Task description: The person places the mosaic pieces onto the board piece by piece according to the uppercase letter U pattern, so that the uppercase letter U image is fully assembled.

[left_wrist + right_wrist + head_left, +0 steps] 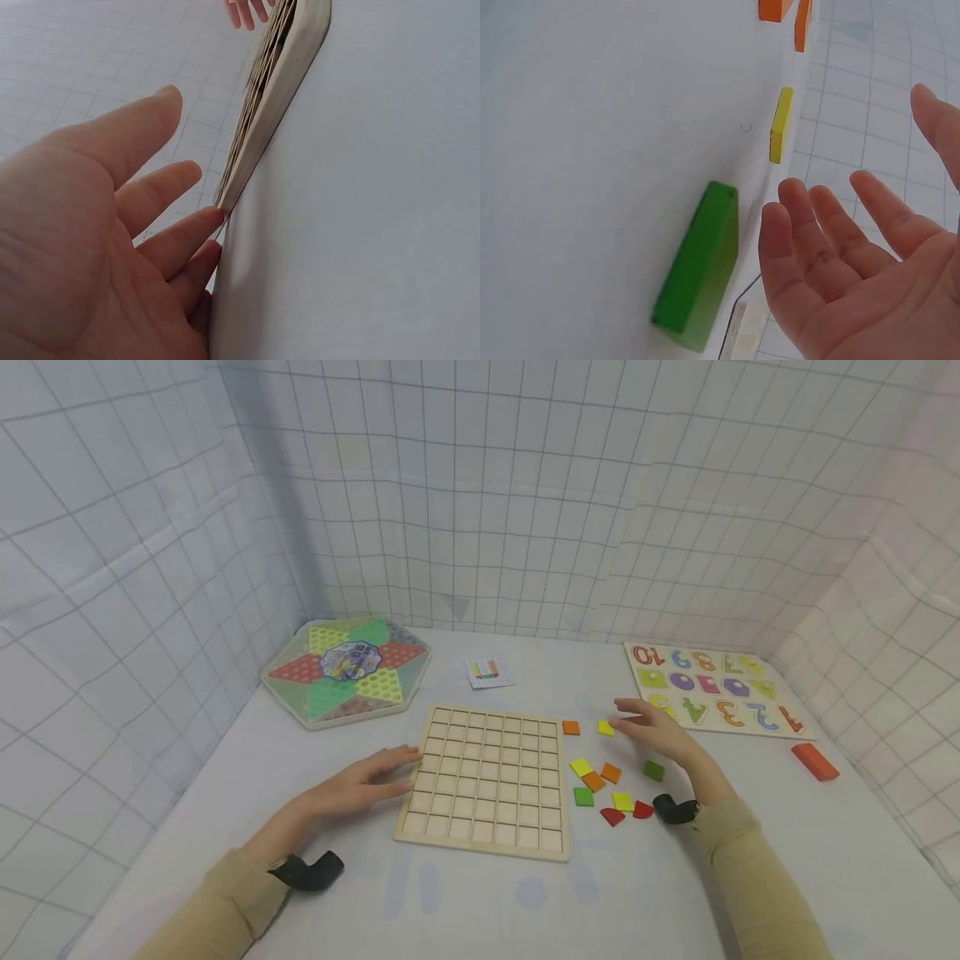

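A wooden grid board [482, 785] with vacant square cells lies at the middle of the table. My left hand [365, 782] is at its left edge, fingers extended, fingertips right at the rim; the left wrist view shows the palm and spread fingers [180, 238] beside the board's side [279, 97]. My right hand [660, 733] hovers over the table to the right, fingers loosely bent and holding nothing. Nearest its fingertips lies a yellow square tile [606, 727]. A green tile [699, 262] lies below that hand. Other tiles near the board include an orange square [572, 727] and a red quarter-round piece [612, 817].
A star-patterned Chinese checkers board [348, 670] lies at the back left. Behind the grid board is a small picture card [490, 672]. At the back right are a number puzzle board [712, 689] and a red-orange block [815, 762]. Gridded cloth walls [525, 510] enclose the table.
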`<state>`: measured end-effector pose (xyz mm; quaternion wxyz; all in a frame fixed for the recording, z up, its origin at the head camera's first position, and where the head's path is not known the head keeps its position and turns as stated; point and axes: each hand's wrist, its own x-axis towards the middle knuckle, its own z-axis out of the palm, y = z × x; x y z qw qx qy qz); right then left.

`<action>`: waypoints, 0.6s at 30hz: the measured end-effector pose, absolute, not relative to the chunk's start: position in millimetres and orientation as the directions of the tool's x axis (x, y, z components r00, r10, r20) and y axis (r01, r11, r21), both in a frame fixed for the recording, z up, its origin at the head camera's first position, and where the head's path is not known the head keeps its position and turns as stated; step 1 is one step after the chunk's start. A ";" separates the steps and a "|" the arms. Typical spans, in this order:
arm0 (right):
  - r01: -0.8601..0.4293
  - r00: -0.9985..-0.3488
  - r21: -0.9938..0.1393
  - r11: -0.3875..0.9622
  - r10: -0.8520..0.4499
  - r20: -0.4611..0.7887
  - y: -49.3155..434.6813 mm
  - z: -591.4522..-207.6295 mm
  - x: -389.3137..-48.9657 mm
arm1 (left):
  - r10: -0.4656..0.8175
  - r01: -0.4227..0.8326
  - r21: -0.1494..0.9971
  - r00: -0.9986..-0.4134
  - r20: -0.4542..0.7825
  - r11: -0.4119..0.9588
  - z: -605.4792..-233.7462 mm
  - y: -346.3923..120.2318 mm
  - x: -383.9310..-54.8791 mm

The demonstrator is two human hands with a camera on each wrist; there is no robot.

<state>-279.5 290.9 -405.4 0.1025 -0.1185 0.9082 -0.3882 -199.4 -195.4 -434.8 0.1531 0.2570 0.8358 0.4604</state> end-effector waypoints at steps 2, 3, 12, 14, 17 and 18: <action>-0.138 -0.949 -0.736 0.663 -0.301 -0.093 290.6 -405.6 -280.6 | 0.564 0.302 0.852 -0.826 0.009 0.427 -436.1 -195.5 -199.7; -0.136 -0.949 -0.741 0.658 -0.302 -0.094 290.7 -406.0 -281.2 | 0.565 0.313 0.852 -0.825 0.025 0.420 -437.0 -195.4 -200.1; -0.134 -0.945 -0.763 0.632 -0.313 -0.093 296.1 -416.5 -287.7 | 0.628 0.498 0.727 -0.769 0.119 0.472 -441.3 -192.7 -201.7; -0.139 -0.946 -0.758 0.637 -0.313 -0.090 296.4 -419.0 -289.0 | 0.629 0.495 0.735 -0.768 0.121 0.463 -440.0 -192.6 -200.8; -0.141 -0.948 -0.751 0.646 -0.307 -0.087 295.8 -421.5 -290.8 | 0.629 0.502 0.730 -0.767 0.128 0.463 -438.4 -193.1 -199.8; -0.140 -0.949 -0.748 0.649 -0.304 -0.086 295.5 -422.0 -291.4 | 0.626 0.502 0.730 -0.769 0.130 0.464 -438.1 -193.4 -199.6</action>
